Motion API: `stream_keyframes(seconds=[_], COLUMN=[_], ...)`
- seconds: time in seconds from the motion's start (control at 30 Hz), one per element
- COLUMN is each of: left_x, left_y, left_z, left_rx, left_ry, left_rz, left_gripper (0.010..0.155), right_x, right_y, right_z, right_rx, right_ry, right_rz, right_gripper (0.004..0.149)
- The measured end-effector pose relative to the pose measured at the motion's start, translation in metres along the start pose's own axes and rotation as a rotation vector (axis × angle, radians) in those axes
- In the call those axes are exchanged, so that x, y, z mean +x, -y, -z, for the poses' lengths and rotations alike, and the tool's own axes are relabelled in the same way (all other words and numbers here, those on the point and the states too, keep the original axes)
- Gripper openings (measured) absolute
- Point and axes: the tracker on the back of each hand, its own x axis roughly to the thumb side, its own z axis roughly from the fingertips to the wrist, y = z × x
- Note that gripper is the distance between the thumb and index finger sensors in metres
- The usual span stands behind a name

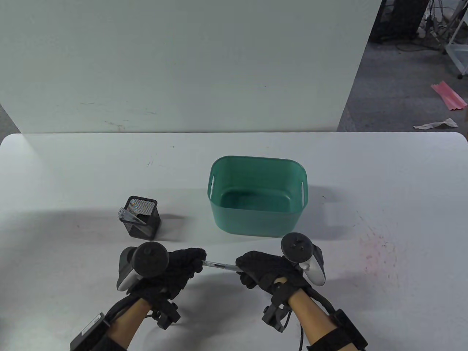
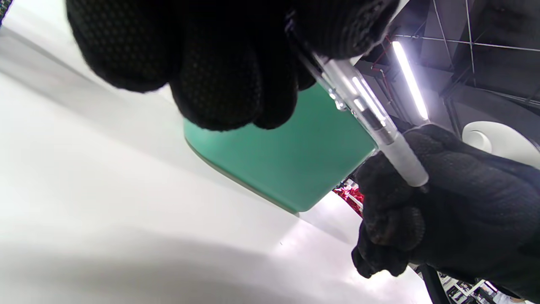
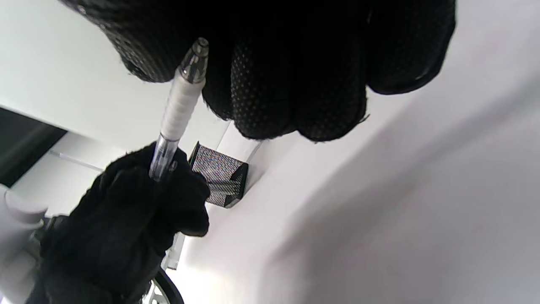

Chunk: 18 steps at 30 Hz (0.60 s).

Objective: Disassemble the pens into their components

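Gripping pen (image 1: 218, 264) between 2 hands: left hand (image 1: 182, 268) holds barrel, right hand (image 1: 261, 270) pinches grip end (tip exposed); twist opposite ways, keep pen level above desk (image 1: 73, 175).

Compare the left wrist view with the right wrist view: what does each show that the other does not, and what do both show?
Only the left wrist view shows the green bin, behind the pen, and a lit ceiling light. Only the right wrist view shows the black mesh pen holder standing on the table, and the pen's metal tip. Both show the clear pen with its white grip, held between the left hand and the right hand, above the white table.
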Motion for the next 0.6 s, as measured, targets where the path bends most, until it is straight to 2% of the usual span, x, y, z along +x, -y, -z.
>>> stream_keyframes(seconds=[0.07, 0.2, 0.33, 0.4, 0.47, 0.5, 0.6], left_x=[-0.0011, -0.0031, -0.0032, -0.0044, -0.0057, -0.0062, -0.0067], left_y=[-0.0010, -0.0014, -0.0020, -0.0025, -0.0028, -0.0028, -0.0028], left_z=[-0.0007, -0.0003, -0.0007, -0.0008, -0.0009, -0.0010, -0.0013], left_rx=[0.015, 0.007, 0.012, 0.018, 0.018, 0.020, 0.020], left_ry=[-0.006, -0.009, -0.016, -0.024, -0.029, -0.031, -0.035], left_rz=[-0.008, -0.045, -0.056, -0.064, -0.095, -0.111, -0.139], left_gripper=[0.045, 0.045, 0.045, 0.045, 0.045, 0.045, 0.045], right_x=[-0.0025, -0.0001, 0.0049, 0.0053, 0.0044, 0.0034, 0.0019], right_y=[-0.0015, -0.0035, -0.0024, -0.0016, -0.0015, -0.0016, -0.0031], right_z=[-0.0003, 0.0016, 0.0004, -0.0006, -0.0011, -0.0014, -0.0016], right_rx=[0.032, 0.048, 0.013, -0.009, 0.000, -0.002, -0.027], right_ry=[-0.028, -0.029, 0.004, 0.020, 0.007, 0.006, 0.004], right_rz=[0.046, 0.017, -0.007, -0.002, -0.003, -0.006, 0.064], right_gripper=[0.057, 0.047, 0.047, 0.053, 0.068, 0.069, 0.054])
